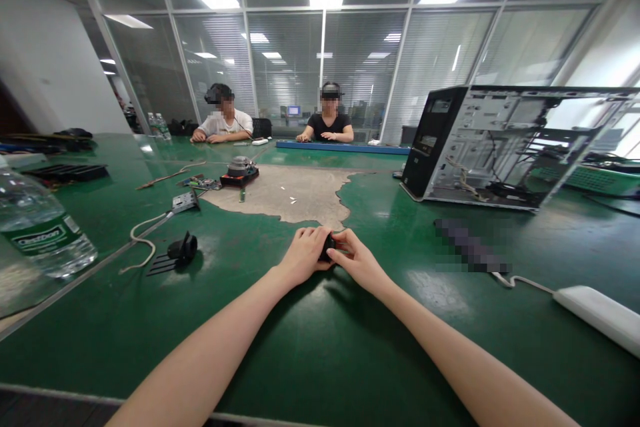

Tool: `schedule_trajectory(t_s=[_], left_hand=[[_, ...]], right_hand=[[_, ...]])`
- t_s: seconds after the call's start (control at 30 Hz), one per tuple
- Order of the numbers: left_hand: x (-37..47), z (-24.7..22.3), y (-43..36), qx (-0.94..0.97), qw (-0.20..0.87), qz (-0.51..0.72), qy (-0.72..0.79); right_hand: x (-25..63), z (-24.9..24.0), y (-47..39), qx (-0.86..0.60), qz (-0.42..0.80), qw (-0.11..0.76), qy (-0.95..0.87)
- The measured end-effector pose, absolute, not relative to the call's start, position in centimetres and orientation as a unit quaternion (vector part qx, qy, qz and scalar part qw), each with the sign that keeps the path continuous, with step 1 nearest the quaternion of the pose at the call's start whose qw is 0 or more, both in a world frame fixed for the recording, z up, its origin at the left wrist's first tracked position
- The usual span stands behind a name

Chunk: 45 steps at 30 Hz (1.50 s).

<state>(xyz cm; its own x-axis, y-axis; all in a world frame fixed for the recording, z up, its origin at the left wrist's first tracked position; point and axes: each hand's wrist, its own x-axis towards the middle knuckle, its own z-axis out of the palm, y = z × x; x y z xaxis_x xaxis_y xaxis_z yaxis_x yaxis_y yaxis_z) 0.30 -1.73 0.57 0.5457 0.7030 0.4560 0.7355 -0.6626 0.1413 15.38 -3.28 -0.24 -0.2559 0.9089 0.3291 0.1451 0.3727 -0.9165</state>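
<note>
A small black part (327, 247) is held between both hands, low over the green table (320, 347). My left hand (304, 255) is wrapped round its left side, with the fingers pressed together. On the other side, my right hand (354, 255) grips it with thumb and fingers. Most of the part is hidden by the fingers, so its exact shape cannot be made out. A black round piece with slats (183, 250) lies on the table to the left of my hands.
An open computer case (435, 140) stands at the right, near a white power strip (600, 313). Bottle (45, 233) at far left; circuit parts (200, 182) and a red-black device (240, 173) beyond my hands. Two people (225, 121) sit across the table.
</note>
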Motion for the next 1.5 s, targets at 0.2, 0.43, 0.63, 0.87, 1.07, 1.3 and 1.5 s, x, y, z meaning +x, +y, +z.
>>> schedule_trajectory(t_s=[0.2, 0.43, 0.63, 0.87, 1.07, 1.3, 1.5], left_hand=[[0.3, 0.5, -1.7, -0.878, 0.031, -0.247, -0.41], [0.3, 0.7, -1.8, -0.878, 0.026, -0.242, -0.413], [0.2, 0.6, -1.8, -0.878, 0.033, -0.25, -0.407], [0.3, 0.6, -1.7, -0.878, 0.031, -0.243, -0.412], [0.2, 0.6, -1.8, -0.877, 0.033, -0.245, -0.411], [0.2, 0.5, -1.8, -0.878, 0.043, -0.244, -0.409], [0.2, 0.5, -1.7, -0.879, 0.055, -0.245, -0.405]], right_hand=[[15.3, -0.6, -2.6, -0.421, 0.403, 0.484, -0.653], [15.6, -0.7, -2.4, -0.412, 0.431, 0.452, -0.664], [15.3, -0.4, -2.9, -0.395, 0.414, 0.476, -0.668], [15.4, -0.9, -2.0, -0.427, 0.426, 0.485, -0.634], [15.6, -0.6, -2.6, -0.404, 0.443, 0.46, -0.655], [15.3, -0.7, -2.4, -0.423, 0.41, 0.485, -0.646], [15.5, -0.9, -1.9, -0.438, 0.467, 0.453, -0.621]])
